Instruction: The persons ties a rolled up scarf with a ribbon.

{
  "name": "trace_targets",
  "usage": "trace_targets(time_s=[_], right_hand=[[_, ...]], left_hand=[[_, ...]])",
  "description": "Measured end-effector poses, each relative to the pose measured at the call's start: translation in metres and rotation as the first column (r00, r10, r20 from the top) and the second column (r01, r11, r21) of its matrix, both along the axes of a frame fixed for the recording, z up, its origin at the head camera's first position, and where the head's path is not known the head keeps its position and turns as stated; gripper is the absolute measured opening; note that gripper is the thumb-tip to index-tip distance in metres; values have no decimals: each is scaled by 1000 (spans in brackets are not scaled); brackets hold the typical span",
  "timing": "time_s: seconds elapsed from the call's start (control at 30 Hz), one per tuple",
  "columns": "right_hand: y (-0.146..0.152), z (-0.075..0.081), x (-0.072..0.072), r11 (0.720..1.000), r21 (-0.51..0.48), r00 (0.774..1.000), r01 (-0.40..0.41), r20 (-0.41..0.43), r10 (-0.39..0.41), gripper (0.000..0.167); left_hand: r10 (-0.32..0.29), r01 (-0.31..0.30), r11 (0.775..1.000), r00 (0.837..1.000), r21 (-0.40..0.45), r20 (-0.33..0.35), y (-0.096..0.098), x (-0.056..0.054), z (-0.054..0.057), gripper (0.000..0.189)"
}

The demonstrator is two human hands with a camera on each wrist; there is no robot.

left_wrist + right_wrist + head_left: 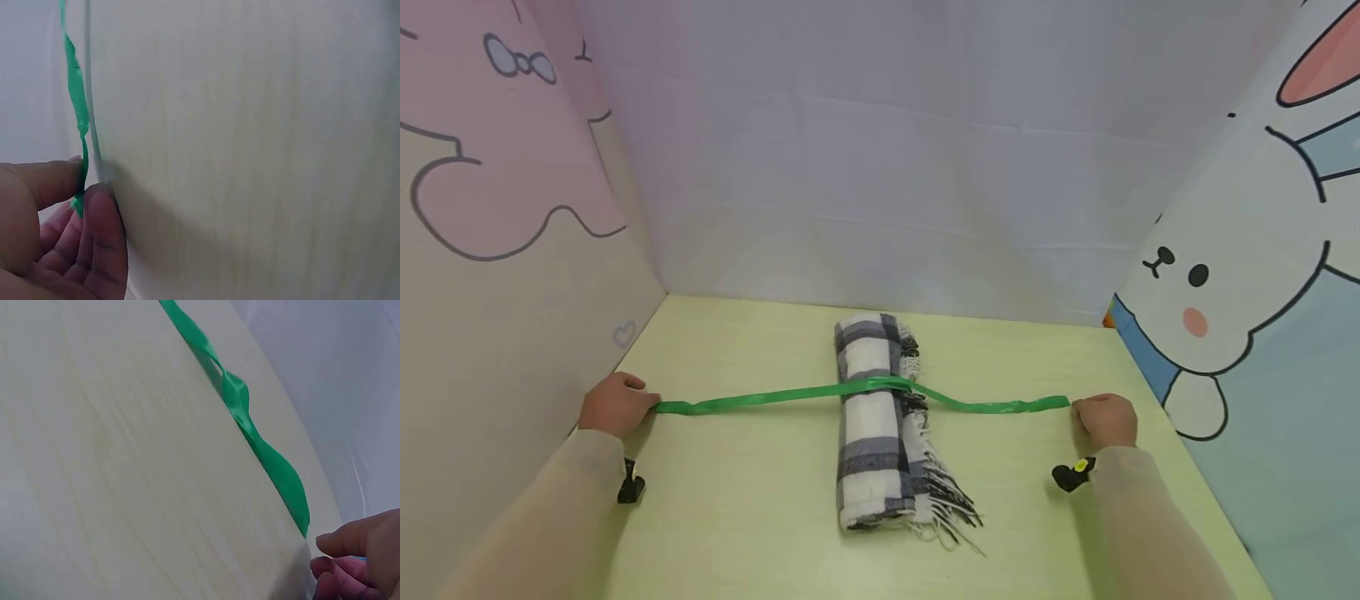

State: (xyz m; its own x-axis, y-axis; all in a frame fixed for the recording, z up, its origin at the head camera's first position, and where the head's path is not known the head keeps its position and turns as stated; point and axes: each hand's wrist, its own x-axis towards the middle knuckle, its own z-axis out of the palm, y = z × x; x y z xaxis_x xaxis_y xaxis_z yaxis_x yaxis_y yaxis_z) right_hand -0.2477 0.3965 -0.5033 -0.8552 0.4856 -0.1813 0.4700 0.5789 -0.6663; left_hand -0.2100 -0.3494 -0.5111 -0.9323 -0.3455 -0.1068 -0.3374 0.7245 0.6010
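Note:
A rolled plaid scarf (868,458) in white, grey and black lies lengthwise on the table, its fringe spread to the right. Across its top runs a green ribbon (797,395), reaching out to both sides. At the left, my left hand (616,405) pinches one ribbon end between thumb and fingers; a short green tip shows below the thumb in the left wrist view. My right hand (1107,420) is beside the other end. In the right wrist view, that ribbon end (294,494) stops just short of the fingertips, and thumb and fingers are slightly apart.
The pale yellow table (737,500) meets a white cloth wall (880,167) at the back. Side panels carry cartoon drawings, a rabbit (1225,250) on the right one. Small black devices (631,483) sit at both wrists.

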Motion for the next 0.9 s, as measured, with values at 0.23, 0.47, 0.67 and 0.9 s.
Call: trace_targets(time_s=[0.23,0.47,0.67,0.9], right_hand=[[-4,13,2,997,78,1000,-20,-5,21,38],[-30,29,7,990,70,991,-126,-26,128,43],[-57,41,11,961,73,963,-268,-10,270,49],[-91,45,18,892,132,899,-433,-8,437,49]], left_hand=[[-23,23,994,1000,-104,2,2,5,7,41],[-138,125,982,987,-139,-88,25,3,7,43],[-224,210,968,970,-138,-94,51,3,16,48],[-308,292,948,941,-124,-139,86,11,31,46]])
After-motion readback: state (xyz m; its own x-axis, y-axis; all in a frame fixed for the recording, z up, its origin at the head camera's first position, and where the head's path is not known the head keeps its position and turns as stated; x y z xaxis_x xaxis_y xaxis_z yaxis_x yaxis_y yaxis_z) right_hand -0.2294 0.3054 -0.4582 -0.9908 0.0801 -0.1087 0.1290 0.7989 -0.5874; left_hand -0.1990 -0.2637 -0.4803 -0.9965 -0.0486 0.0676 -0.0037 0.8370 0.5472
